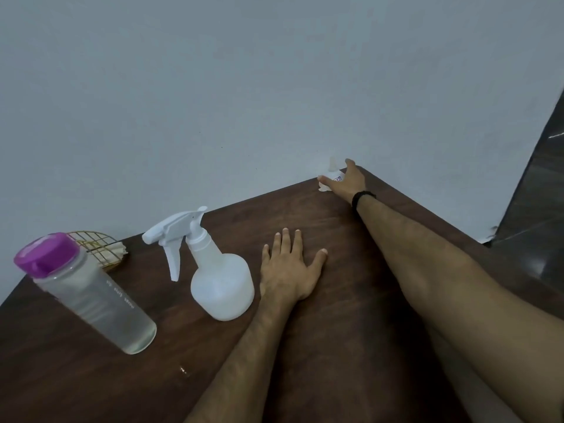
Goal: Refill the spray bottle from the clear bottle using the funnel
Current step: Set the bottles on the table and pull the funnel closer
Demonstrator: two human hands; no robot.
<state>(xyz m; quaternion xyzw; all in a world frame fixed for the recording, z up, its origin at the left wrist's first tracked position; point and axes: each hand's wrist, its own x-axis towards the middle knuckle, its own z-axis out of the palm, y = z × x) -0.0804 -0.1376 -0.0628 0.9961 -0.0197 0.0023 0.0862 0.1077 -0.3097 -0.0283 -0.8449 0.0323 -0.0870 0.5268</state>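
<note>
A white spray bottle [220,271] stands upright on the dark wooden table [335,346], its trigger head screwed on and pointing left. Left of it stands a clear bottle [94,297] with a purple lid, holding clear liquid. My left hand [290,268] lies flat on the table just right of the spray bottle, fingers straight. My right hand [346,181] reaches to the far corner by the wall and closes its fingers round a small whitish funnel [332,166], which it mostly hides.
A gold wire basket [97,247] with pale cloth inside sits behind the clear bottle. A grey wall runs along the table's far edge. A few drops of liquid [183,369] lie on the table. Dark floor [534,209] shows at the right.
</note>
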